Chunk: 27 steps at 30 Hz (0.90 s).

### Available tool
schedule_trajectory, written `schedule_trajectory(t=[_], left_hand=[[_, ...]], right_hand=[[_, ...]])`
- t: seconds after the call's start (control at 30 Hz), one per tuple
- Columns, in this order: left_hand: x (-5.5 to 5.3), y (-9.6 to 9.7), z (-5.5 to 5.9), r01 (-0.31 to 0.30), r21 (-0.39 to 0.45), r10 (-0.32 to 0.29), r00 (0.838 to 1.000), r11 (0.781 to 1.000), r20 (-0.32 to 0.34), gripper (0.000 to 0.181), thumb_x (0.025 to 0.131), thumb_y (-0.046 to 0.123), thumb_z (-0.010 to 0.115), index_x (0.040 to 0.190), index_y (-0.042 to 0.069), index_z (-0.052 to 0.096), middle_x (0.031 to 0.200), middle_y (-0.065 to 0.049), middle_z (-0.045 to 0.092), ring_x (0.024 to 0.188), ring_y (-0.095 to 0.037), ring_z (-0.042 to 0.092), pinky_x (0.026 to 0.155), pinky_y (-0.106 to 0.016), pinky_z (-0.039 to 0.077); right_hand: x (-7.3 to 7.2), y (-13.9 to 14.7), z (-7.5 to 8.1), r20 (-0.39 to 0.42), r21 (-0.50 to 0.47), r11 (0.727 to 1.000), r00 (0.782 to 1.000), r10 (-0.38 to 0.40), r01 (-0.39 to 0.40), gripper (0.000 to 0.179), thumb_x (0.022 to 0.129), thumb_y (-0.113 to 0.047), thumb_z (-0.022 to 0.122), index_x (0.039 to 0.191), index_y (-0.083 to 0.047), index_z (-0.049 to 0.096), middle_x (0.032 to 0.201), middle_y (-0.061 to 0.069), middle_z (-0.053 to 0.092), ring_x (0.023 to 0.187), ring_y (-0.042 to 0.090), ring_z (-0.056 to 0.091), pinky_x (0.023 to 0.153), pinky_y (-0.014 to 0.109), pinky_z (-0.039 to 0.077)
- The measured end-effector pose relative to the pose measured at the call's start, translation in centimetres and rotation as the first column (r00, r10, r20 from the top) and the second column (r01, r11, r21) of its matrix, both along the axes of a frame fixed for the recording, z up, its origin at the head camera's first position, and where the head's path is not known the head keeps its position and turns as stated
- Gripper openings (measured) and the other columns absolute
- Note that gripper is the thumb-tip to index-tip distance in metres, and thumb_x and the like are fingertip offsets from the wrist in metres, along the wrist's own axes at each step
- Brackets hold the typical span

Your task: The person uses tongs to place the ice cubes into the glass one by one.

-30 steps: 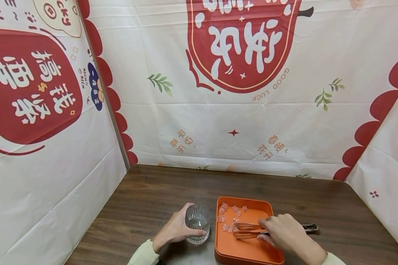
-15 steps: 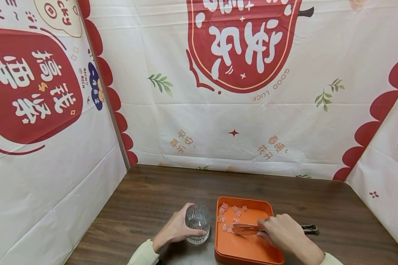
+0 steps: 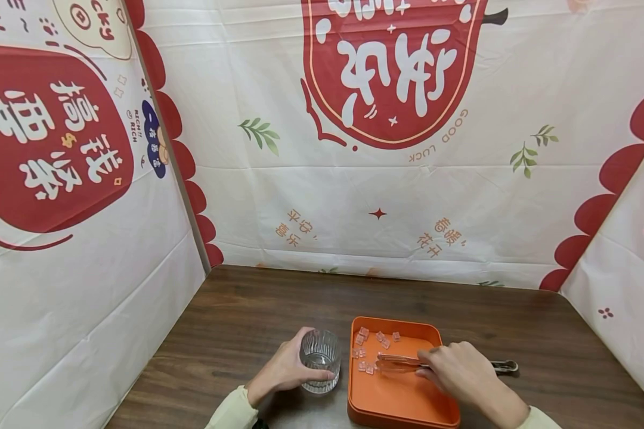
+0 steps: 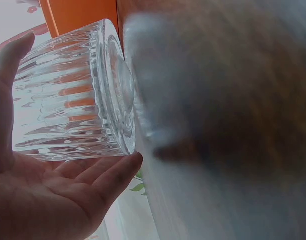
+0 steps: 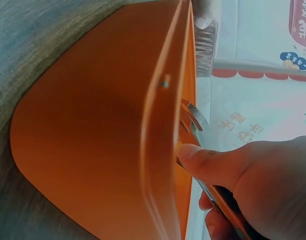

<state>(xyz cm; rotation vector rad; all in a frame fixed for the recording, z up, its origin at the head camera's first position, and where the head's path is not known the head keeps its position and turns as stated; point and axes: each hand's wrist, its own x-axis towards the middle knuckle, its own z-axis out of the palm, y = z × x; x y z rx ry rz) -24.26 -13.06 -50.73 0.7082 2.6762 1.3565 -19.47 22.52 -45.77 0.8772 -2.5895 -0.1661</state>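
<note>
A ribbed clear drinking glass (image 3: 320, 361) stands on the table left of the orange tray (image 3: 402, 411). My left hand (image 3: 288, 364) holds its side, thumb in front and fingers behind; in the left wrist view, the palm and fingers curve about the glass (image 4: 67, 95). My right hand (image 3: 458, 372) grips metal tongs (image 3: 399, 359) by the middle, over the tray. The tongs' tips are close together, beside several clear cubes (image 3: 366, 367) that look like ice. Whether a cube is between the tips, I cannot tell. In the right wrist view, the tray wall (image 5: 92, 120) hides the cubes.
More clear cubes (image 3: 382, 339) lie in the far left part of the tray. The dark wooden table (image 3: 268, 310) ends against a printed white cloth (image 3: 343, 190) at the back, with cloth on both sides as well.
The tongs' tips were spread apart a second ago and have come together, then shifted slightly up and away from the nearest cubes. The left hand and glass have stayed in place.
</note>
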Motion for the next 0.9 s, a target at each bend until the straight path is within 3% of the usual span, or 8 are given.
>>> schedule_trajectory(t=[0.23,0.9], left_hand=[[-0.1,0.0,0.0,-0.004,-0.008,0.004,1.000,1.000,0.002,0.082,0.067,0.050,0.088,0.130,0.015,0.049,0.111,-0.004,0.068,0.098,-0.019,0.066,0.084,-0.034,0.052],[-0.2,0.2,0.0,0.002,-0.001,-0.002,1.000,1.000,0.017,0.082,0.066,0.049,0.089,0.130,0.015,0.050,0.110,-0.005,0.068,0.098,-0.019,0.065,0.083,-0.035,0.052]], right_hand=[[-0.3,0.4,0.2,-0.063,-0.054,0.998,0.998,0.025,-0.028,0.033,0.078,-0.039,0.081,0.072,-0.025,0.051,0.053,-0.015,0.041,0.039,0.009,0.035,0.039,0.026,0.023],[-0.7,0.7,1.3,-0.194,-0.122,0.991,0.981,0.031,-0.055,0.032,0.077,-0.039,0.079,0.072,-0.025,0.050,0.055,-0.016,0.044,0.039,0.008,0.038,0.038,0.026,0.026]])
